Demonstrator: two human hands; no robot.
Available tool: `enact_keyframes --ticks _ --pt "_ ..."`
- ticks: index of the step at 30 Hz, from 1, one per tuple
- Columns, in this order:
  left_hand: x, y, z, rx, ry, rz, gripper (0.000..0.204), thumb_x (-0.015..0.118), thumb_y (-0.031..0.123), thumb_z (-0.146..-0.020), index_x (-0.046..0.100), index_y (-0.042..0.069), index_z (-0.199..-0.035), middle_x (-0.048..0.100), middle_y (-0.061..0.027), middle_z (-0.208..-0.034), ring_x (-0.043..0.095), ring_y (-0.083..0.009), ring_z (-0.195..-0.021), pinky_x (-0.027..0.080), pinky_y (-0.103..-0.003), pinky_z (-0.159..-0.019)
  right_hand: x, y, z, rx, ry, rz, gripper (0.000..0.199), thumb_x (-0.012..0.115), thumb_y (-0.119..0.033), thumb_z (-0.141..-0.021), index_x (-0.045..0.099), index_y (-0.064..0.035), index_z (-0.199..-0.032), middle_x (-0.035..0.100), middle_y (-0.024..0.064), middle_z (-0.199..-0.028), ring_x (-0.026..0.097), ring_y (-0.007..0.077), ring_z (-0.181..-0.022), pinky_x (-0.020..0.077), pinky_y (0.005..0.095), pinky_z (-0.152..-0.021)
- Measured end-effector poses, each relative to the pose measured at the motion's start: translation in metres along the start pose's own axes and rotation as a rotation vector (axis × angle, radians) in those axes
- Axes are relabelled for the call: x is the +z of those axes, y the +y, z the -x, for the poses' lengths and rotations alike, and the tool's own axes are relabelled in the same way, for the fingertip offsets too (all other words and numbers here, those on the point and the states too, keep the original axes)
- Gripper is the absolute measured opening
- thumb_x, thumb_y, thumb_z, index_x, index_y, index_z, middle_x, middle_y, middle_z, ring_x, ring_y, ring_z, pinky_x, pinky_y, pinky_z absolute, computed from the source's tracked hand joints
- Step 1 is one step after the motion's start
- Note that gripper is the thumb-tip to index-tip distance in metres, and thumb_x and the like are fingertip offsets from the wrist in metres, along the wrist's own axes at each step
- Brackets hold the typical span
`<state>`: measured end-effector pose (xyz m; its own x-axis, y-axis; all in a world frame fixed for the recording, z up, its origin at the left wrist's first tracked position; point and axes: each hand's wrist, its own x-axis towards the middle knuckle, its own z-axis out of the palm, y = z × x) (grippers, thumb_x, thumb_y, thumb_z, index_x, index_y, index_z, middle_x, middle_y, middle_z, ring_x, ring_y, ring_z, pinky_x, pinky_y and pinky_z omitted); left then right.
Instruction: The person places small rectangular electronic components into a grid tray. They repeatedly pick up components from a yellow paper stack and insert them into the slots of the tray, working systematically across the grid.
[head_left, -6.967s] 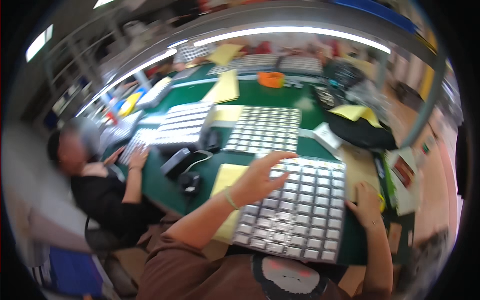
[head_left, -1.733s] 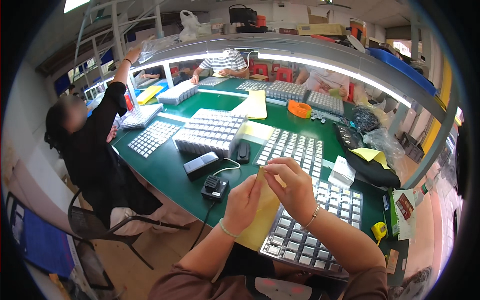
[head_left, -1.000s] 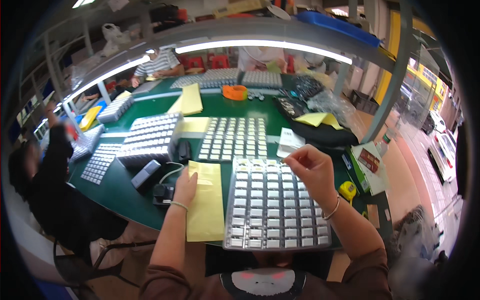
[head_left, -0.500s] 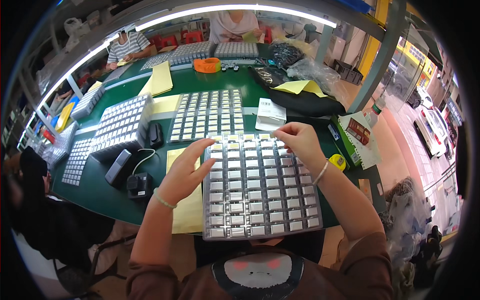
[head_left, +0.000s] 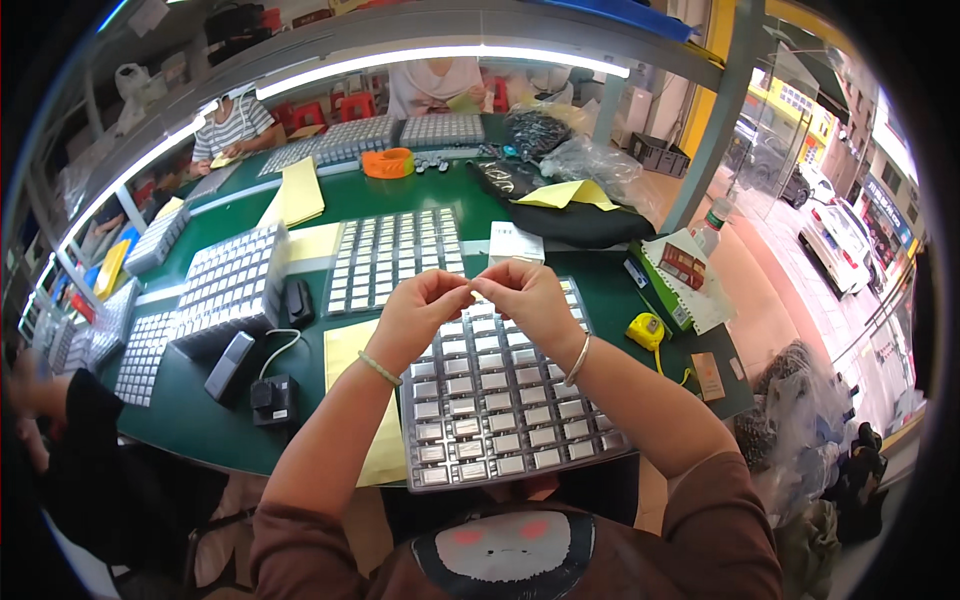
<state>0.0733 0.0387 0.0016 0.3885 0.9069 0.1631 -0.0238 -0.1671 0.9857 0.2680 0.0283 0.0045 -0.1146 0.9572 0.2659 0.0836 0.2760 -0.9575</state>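
Note:
Over the far half of a clear plastic tray (head_left: 520, 477), my left hand (head_left: 422, 318) and my right hand (head_left: 535, 308) meet fingertip to fingertip. Both are closed in a pinch; a tiny pale yellowish bit shows between them, too small to name. Rows of small silver-white rectangular blocks (head_left: 462, 407) fill the tray, which lies at the table's near edge. My hands cover part of its far rows. Just beyond stands a second tray (head_left: 392, 262) of similar blocks with yellowish tops. A yellow paper sheet (head_left: 345, 350) lies left of the near tray.
Stacked filled trays (head_left: 230, 290), a grey device (head_left: 231, 365) and a black adapter (head_left: 273, 400) are on the left. To the right lie a white box (head_left: 515, 243), a yellow tape measure (head_left: 645, 327) and a black bag (head_left: 580, 225). Two people sit across the green table (head_left: 230, 432).
My hands, earlier apart at the tray's far corners, have come together above it, fingertips touching. The view has shifted slightly. A person's arm at the far left has moved.

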Motion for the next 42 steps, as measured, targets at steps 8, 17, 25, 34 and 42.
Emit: enact_keyframes --ticks 8,17,25,34,42 --pt "0.014 -0.013 0.002 0.088 0.074 -0.221 0.018 0.068 0.010 -0.094 0.067 -0.003 -0.107 0.071 -0.0063 -0.095 0.067 -0.0114 -0.090 0.054 -0.025 -0.080 -0.003 0.001 0.003 0.221 0.027 -0.016 0.024 0.076 -0.021 -0.087 0.072 0.0019 -0.089 0.070 0.0037 -0.078 0.062 0.0089 -0.070 0.0499 0.0233 -0.064" --pt "0.005 -0.005 0.008 -0.027 0.027 -0.410 0.061 0.059 0.013 -0.096 0.033 -0.008 -0.147 0.074 -0.0148 -0.099 0.069 -0.0157 -0.088 0.053 -0.027 -0.084 -0.016 0.025 -0.002 -0.040 0.122 0.189 0.017 0.076 -0.014 -0.082 0.070 0.0012 -0.080 0.067 0.0042 -0.070 0.056 0.0085 -0.061 0.0449 0.0262 -0.057" --pt "-0.007 -0.031 0.004 0.245 0.060 -0.650 0.047 0.057 0.008 -0.093 0.050 0.005 -0.139 0.074 -0.0096 -0.110 0.067 -0.0235 -0.085 0.052 -0.034 -0.079 -0.011 0.005 -0.002 0.523 0.093 -0.022 0.027 0.070 -0.022 -0.092 0.070 0.0013 -0.106 0.073 0.0100 -0.096 0.072 0.0164 -0.075 0.0551 0.0246 -0.059" --pt "-0.005 -0.036 0.006 0.280 0.058 -0.661 0.046 0.058 0.007 -0.093 0.051 0.006 -0.138 0.073 -0.0088 -0.110 0.066 -0.0273 -0.084 0.051 -0.035 -0.078 -0.011 0.016 0.001 0.627 0.034 -0.118 0.024 0.066 -0.019 -0.095 0.068 0.0012 -0.108 0.072 0.0096 -0.097 0.072 0.0151 -0.077 0.0578 0.0227 -0.061" --pt "-0.003 -0.038 0.008 0.302 0.031 -0.716 0.048 0.057 0.006 -0.093 0.049 0.007 -0.140 0.071 -0.0069 -0.116 0.061 -0.0317 -0.108 0.046 -0.041 -0.097 -0.011 0.015 -0.001 0.654 0.018 -0.141 0.022 0.063 -0.018 -0.097 0.067 0.0003 -0.109 0.072 0.0085 -0.098 0.072 0.0141 -0.078 0.0578 0.0216 -0.060"
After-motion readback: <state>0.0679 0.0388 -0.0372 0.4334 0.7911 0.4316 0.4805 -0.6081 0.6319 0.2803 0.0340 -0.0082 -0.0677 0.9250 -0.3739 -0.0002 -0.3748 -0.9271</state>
